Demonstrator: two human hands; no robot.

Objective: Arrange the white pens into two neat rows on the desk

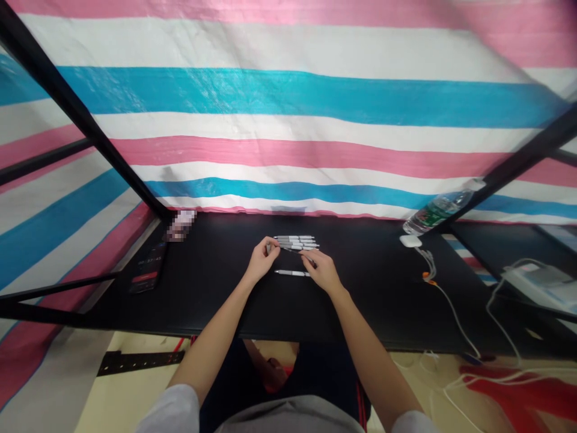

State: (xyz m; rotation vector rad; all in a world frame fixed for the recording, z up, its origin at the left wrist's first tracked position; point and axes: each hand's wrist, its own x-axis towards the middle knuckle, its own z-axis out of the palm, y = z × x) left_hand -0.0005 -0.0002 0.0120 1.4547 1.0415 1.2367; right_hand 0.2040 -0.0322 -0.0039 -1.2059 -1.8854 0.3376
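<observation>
Striped pink, white and blue tarpaulin backs a black tabletop. Left hand and right hand pinch one slim white pen between them, presumably steadying both ends; more white pens lie just beyond, another loose pen between the wrists.

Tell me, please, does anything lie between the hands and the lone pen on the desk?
Nothing visible does. The lone pen lies on bare desk between the left hand and right hand, both just above it. The row of pens lies farther back.

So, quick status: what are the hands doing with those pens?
Left hand and right hand pinch one pen between them. Row of pens just behind; single pen in front. Nothing between.
</observation>
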